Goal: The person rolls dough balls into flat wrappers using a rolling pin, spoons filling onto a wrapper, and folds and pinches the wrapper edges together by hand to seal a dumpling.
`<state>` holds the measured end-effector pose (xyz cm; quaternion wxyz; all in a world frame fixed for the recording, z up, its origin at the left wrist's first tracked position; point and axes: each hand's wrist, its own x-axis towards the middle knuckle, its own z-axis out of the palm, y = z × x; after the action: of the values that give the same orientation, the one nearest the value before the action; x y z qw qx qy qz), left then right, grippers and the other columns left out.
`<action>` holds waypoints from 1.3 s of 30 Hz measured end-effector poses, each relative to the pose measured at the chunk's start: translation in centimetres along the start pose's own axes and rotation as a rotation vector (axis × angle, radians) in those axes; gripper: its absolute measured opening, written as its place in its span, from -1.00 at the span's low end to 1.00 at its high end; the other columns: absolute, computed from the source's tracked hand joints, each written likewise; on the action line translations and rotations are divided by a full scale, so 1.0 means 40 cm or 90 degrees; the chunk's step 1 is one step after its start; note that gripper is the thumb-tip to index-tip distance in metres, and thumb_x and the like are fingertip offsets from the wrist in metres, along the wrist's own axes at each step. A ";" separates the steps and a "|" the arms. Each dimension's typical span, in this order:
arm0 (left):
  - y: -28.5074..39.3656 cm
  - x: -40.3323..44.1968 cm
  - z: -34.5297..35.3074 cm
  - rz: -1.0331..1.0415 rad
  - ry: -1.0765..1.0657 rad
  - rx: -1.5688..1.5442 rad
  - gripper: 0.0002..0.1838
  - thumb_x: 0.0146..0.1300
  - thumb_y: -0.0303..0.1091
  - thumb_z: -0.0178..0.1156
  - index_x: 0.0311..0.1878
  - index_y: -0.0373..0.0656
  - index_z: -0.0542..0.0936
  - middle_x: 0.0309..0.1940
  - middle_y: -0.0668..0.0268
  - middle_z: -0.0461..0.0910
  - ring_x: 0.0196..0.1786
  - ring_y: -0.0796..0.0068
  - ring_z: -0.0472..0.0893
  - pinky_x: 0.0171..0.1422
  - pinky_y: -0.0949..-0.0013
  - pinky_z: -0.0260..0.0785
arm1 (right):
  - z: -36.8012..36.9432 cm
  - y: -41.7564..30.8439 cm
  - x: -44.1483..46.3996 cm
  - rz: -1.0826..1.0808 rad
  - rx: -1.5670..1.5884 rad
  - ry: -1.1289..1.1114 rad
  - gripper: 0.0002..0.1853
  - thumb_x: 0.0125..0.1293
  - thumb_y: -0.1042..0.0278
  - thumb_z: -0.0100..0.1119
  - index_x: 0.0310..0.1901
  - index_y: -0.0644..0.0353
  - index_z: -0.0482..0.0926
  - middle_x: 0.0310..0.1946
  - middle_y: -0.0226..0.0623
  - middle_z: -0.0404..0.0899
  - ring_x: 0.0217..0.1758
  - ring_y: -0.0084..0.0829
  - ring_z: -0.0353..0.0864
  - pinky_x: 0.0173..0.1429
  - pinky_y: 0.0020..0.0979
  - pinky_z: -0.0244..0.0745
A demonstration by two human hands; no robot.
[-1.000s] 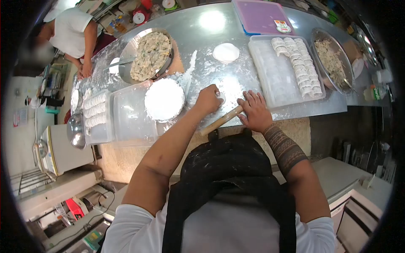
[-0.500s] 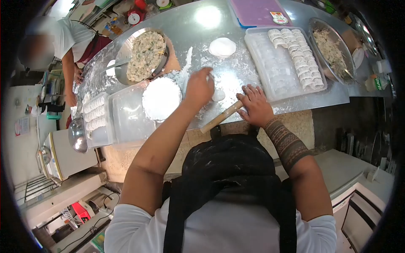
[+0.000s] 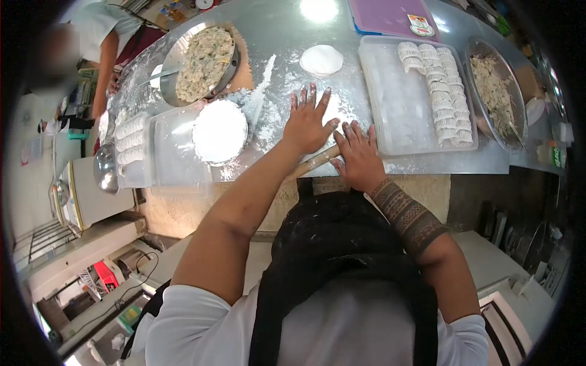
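My left hand (image 3: 309,124) lies palm down on the floured steel table, its fingers spread and dusted with flour. Whatever is beneath its palm is hidden. Close beside it, my right hand (image 3: 360,151) rests over one end of a wooden rolling pin (image 3: 312,163), fingers stretched forward rather than wrapped round it. The pin slants down to the left along the table's near edge. Beyond my hands is a round white stack of flat dough wrappers (image 3: 321,60). A round container of white flour (image 3: 220,132) stands left of my left hand.
At right, a plastic tray (image 3: 390,148) holds rows of pleated dumplings (image 3: 448,100), beside a metal bowl of filling (image 3: 492,85). Another filling bowl (image 3: 204,67) stands back left. Clear plastic trays (image 3: 180,149) sit front left. A co-worker (image 3: 107,52) stands at the far left.
My left hand has come down and opened flat, covering the spot where a small dough piece lay. My right hand stays on the rolling pin. The view has shifted slightly.
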<state>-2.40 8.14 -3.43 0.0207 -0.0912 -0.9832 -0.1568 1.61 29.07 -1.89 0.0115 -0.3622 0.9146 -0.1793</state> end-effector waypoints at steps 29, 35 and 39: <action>-0.152 -0.057 -0.089 -0.281 -0.162 -0.403 -0.52 0.17 -0.57 0.33 0.21 -0.26 0.56 -0.17 0.21 0.68 -0.21 0.38 0.69 -0.15 0.28 0.56 | 0.044 -0.049 0.275 0.029 -0.054 0.021 -0.29 0.67 0.01 -0.13 0.67 0.19 0.04 0.69 0.18 -0.02 0.77 0.14 -0.11 0.72 0.33 -0.21; -0.147 -0.088 -0.106 -0.325 -0.333 -0.454 -0.65 0.18 -0.63 0.31 0.07 -0.34 0.70 -0.12 0.16 0.74 -0.20 0.37 0.74 -0.18 0.29 0.60 | -0.037 -0.052 0.026 0.031 -0.044 -0.094 -0.21 0.55 -0.15 0.04 0.64 0.13 0.17 0.61 0.22 0.15 0.73 0.25 -0.01 0.66 0.47 -0.21; -0.134 -0.056 -0.145 -0.179 -0.339 -0.191 -0.69 0.18 -0.51 0.39 0.01 -0.32 0.73 -0.13 0.08 0.79 -0.17 0.22 0.79 -0.07 0.17 0.63 | 0.022 -0.048 0.232 0.000 -0.111 -0.051 -0.28 0.63 -0.05 -0.04 0.66 0.11 0.13 0.66 0.18 0.08 0.75 0.22 -0.06 0.71 0.38 -0.24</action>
<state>-1.12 0.94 0.27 -0.2723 0.0055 -0.9230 -0.2717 -3.83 21.30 -1.07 0.0167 -0.3691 0.9254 -0.0847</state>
